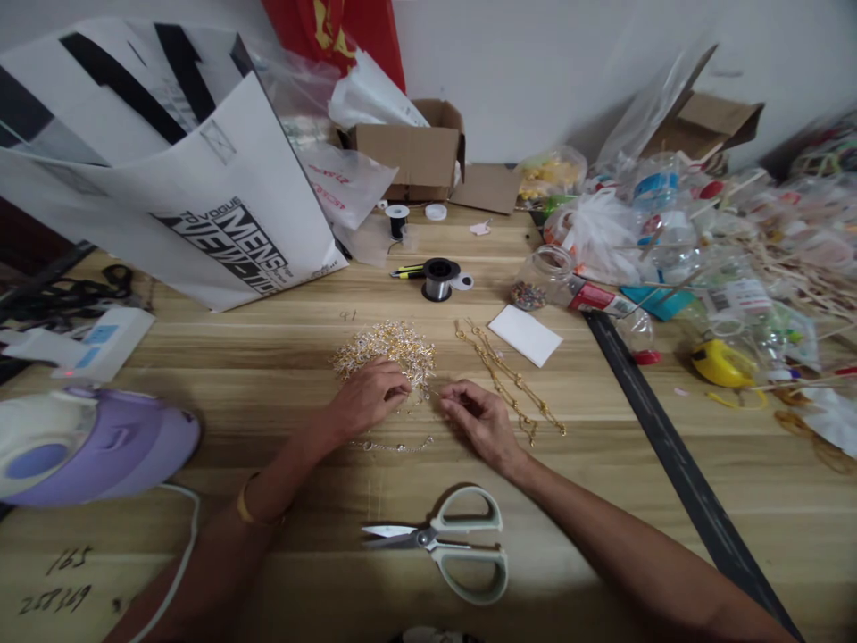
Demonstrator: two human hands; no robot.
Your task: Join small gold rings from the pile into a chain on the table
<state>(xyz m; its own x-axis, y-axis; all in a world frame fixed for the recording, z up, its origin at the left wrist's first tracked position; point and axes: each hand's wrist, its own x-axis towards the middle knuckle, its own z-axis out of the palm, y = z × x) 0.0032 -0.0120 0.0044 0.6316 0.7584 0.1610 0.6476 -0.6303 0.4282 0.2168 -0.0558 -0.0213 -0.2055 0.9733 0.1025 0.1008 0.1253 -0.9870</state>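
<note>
Beadwork fills the middle of the counter point(281, 357): a heap of small gold and white findings point(386, 351) lies just beyond both hands. The left hand point(367, 399) rests at the near edge of that heap, its grip pinched narrow on something too small to make out. The right hand point(477, 418) sits just beside it, fingers curled in toward the same spot, and whether its grip holds a piece I cannot tell. A thin silver chain point(395, 445) lies on the wood under the left wrist, and finished gold chains point(509, 379) stretch out to the right. Scissors point(450, 542) wait near the body, a wire spool point(439, 279) and a white card point(526, 335) farther back.

Done well, this joining step wants both wrists braced on the counter, one piece picked clear of the heap, and the fingertips kept close together so nothing slips.
</note>
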